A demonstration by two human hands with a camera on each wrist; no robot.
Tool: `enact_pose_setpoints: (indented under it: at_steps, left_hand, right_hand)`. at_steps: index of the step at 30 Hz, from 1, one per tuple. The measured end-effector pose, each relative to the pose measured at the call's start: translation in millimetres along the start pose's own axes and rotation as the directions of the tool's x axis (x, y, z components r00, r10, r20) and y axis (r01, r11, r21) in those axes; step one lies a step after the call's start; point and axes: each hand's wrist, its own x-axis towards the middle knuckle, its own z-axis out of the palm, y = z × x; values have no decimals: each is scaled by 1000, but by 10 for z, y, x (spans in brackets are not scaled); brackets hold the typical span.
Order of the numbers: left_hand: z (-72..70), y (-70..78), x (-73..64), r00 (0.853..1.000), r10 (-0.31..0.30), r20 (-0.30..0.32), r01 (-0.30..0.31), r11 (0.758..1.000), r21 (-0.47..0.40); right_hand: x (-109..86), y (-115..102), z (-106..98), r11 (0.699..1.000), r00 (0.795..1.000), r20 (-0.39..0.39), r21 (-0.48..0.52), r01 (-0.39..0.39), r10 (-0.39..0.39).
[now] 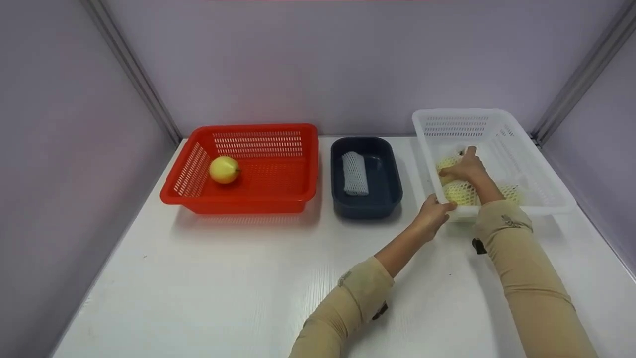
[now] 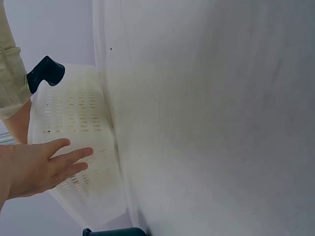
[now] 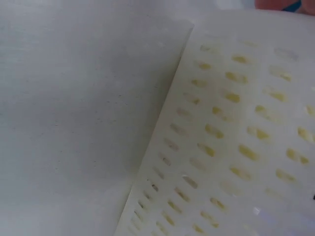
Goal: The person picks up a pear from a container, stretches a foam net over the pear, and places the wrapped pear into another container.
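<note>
A white slotted plastic basket at the right holds several yellow pears in white foam nets. My right hand reaches inside and grips a netted pear near the left wall, thumb and fingers spread around it. Nearer the front wall lie another netted pear and one partly behind the wrist. At the basket's front left corner, my left hand holds the rim; the left wrist view shows its fingers against the outer wall. The right wrist view shows mainly the slotted wall, with yellow behind it.
A red basket at the left holds one bare yellow pear. Between the baskets stands a dark blue tub with a white foam net inside. Walls enclose the white table at the back and sides.
</note>
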Motion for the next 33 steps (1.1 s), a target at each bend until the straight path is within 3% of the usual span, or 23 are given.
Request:
enact_pose_setpoints:
  at_steps: [11,24,27,33]
  left_hand:
    - [7,-20,-12,1000,10,7,-10,1000,-22]
    - [0,-14,11,1000,15,9,-15,1000,-22]
    - [-1,-19,14,1000,8,5,-8,1000,1]
    - [-8,-19,16,1000,3,1,-3,1000,10]
  right_hand:
    - [-53,1,34,997,996,56,-26,67,-66]
    - [-7,-10,25,987,992,-101,131,91,-78]
    - [1,4,33,986,993,-79,131,102,-93]
    - [-3,28,50,996,996,29,33,82,-83]
